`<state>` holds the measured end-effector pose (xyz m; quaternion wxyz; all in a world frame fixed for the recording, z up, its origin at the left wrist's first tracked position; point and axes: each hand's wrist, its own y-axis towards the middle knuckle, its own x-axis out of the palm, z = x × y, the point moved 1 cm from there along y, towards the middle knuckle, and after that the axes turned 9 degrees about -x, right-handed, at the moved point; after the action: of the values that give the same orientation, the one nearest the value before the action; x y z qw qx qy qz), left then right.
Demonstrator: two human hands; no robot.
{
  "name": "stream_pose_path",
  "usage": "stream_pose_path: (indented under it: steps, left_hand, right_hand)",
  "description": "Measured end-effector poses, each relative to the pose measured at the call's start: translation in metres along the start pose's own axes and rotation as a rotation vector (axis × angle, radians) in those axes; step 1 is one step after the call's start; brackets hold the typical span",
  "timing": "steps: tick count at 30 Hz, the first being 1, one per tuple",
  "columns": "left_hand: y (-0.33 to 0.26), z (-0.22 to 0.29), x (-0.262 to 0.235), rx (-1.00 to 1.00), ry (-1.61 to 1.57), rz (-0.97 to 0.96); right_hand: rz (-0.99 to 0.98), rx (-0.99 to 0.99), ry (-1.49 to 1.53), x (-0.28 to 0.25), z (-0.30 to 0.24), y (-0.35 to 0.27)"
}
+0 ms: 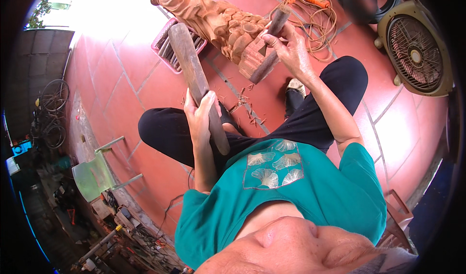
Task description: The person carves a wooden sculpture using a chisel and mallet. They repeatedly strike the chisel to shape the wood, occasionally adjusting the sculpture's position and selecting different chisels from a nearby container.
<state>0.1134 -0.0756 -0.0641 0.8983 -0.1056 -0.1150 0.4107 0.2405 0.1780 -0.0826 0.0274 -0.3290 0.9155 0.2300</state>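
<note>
My left hand [200,115] is closed around a long wooden mallet [190,60], whose thick head points away from me above the floor. My right hand [290,48] grips a chisel with a dark wooden handle [272,38], its tip set against the lower end of a reddish wooden carving [216,19]. The carving lies tilted on the red tile floor in front of my crossed legs. Wood chips [242,104] are scattered between the carving and my knees.
A pink tray of several chisels [165,48] sits behind the mallet head. A beige floor fan [415,48] stands at the right, with an orange power strip and coiled cable [315,4] beyond the carving. A green chair [92,177] and bicycles [51,114] are at the left.
</note>
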Motion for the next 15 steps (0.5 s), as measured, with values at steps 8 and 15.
stream_pose_path:
  steps: [8, 15]
  left_hand:
    - [0.008, -0.020, 0.004, -0.109, -0.073, -0.024]
    - [0.009, -0.024, 0.004, -0.122, -0.071, 0.002]
  right_hand:
    - [-0.077, 0.063, 0.000, 0.006, 0.004, -0.007]
    - [-0.027, 0.000, -0.004, 0.009, 0.009, -0.007]
